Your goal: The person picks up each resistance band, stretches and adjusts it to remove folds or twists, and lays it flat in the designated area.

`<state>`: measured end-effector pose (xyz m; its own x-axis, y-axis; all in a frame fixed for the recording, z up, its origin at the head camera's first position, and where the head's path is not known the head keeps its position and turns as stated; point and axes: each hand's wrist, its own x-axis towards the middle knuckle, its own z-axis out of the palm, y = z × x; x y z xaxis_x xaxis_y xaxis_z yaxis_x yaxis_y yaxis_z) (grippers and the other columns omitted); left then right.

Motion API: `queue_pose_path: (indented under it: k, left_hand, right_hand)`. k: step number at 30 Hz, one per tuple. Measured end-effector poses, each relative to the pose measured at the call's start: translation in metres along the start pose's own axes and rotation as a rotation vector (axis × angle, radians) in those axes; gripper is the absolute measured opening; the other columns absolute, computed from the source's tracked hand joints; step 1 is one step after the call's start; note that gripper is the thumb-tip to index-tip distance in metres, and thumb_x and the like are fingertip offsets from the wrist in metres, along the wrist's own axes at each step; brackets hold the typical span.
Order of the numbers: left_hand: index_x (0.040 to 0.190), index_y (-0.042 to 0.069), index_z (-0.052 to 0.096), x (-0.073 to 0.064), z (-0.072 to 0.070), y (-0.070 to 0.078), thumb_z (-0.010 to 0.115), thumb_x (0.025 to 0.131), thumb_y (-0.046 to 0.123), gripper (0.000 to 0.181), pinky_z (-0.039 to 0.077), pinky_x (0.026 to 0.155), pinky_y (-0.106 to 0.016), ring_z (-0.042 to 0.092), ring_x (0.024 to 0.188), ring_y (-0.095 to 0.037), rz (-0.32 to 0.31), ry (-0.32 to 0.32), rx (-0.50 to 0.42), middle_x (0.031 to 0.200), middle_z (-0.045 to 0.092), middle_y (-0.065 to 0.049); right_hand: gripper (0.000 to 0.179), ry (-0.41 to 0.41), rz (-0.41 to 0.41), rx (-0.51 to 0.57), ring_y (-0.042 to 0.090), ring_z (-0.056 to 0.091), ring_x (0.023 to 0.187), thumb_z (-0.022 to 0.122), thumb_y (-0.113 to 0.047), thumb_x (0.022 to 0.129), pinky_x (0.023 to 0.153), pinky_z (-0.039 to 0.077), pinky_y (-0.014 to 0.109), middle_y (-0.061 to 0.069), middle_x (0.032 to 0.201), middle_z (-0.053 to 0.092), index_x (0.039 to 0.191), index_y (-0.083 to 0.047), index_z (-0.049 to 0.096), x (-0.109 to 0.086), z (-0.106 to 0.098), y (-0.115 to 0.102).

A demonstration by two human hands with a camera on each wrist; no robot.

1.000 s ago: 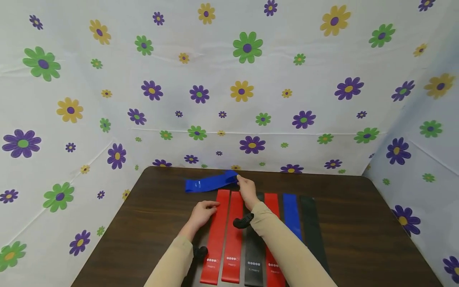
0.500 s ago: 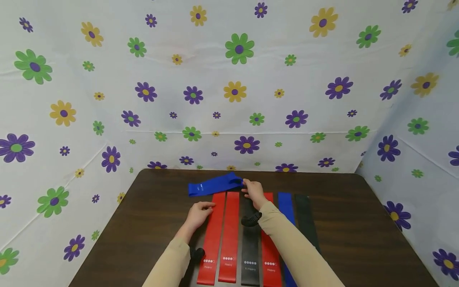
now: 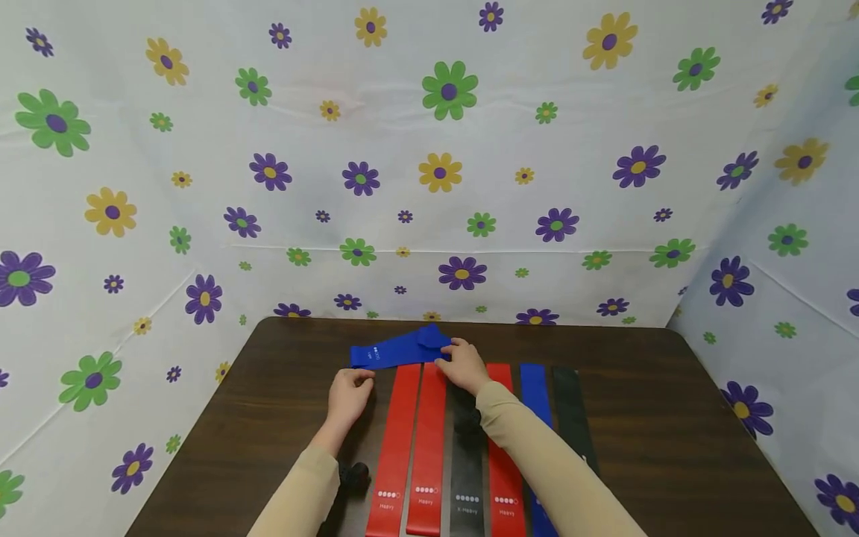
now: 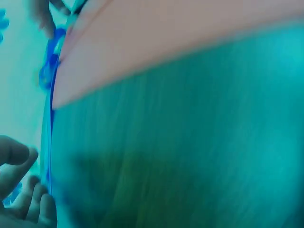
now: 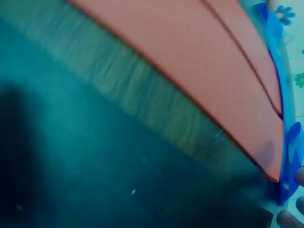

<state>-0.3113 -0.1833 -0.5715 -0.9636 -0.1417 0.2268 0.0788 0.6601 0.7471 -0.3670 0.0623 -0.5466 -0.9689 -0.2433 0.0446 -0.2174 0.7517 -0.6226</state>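
A blue resistance band (image 3: 396,349) marked with white print lies crosswise near the back of the table, its right part folded over into a raised flap. My right hand (image 3: 465,365) is at that folded end, with fingertips touching the band and thumb spread below. Near the band's left end is my left hand (image 3: 350,393), fingers loosely bent and holding nothing. The left wrist view shows the blue loop (image 4: 47,76) standing on edge by the other hand's fingers. In the right wrist view, fingertips (image 5: 300,176) meet the curled end.
Several flat bands run lengthwise: a red one (image 3: 396,440), another red one (image 3: 426,440), a black one (image 3: 467,466), a third red one (image 3: 505,477), a blue one (image 3: 535,391) and a dark one (image 3: 570,403). A flowered cloth (image 3: 376,216) hangs behind the brown table (image 3: 671,425).
My left hand has left the first red band's edge, moving left and up toward the blue band's left end. My right hand pinched the blue band's right end earlier; that end is now folded over.
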Motion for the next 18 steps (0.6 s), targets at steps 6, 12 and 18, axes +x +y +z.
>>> queue_pose_path:
  k: [6,12,18]
  left_hand:
    - [0.108,-0.006,0.07,0.009,-0.011,-0.014,0.064,0.085,0.008,0.028,0.031,0.092,-0.051,0.042,0.111,-0.046,-0.055,0.035,0.05,0.12,0.052,-0.029]
    - [0.114,-0.009,0.067,0.015,-0.013,-0.017,0.065,0.086,0.01,0.034,0.025,0.096,-0.052,0.044,0.118,-0.047,0.027,-0.046,0.108,0.129,0.053,-0.03]
    - [0.126,-0.014,0.056,0.015,-0.013,-0.013,0.064,0.087,0.012,0.047,0.025,0.097,-0.05,0.044,0.119,-0.047,0.031,-0.085,0.144,0.133,0.05,-0.031]
  right_hand:
    - [0.057,-0.064,0.011,-0.189,0.041,0.034,0.134,0.059,-0.036,0.094,0.103,0.03,0.06,0.017,0.153,0.03,0.141,-0.005,0.05,0.001,0.006,-0.002]
    - [0.066,-0.046,0.081,-0.228,0.039,0.028,0.137,0.06,-0.045,0.093,0.103,0.025,0.062,0.016,0.155,0.025,0.144,-0.006,0.045,0.004,0.01,-0.001]
    - [0.076,0.01,0.138,-0.225,0.038,0.028,0.137,0.059,-0.049,0.092,0.103,0.025,0.062,0.017,0.154,0.028,0.146,-0.001,0.038,0.006,0.007,0.007]
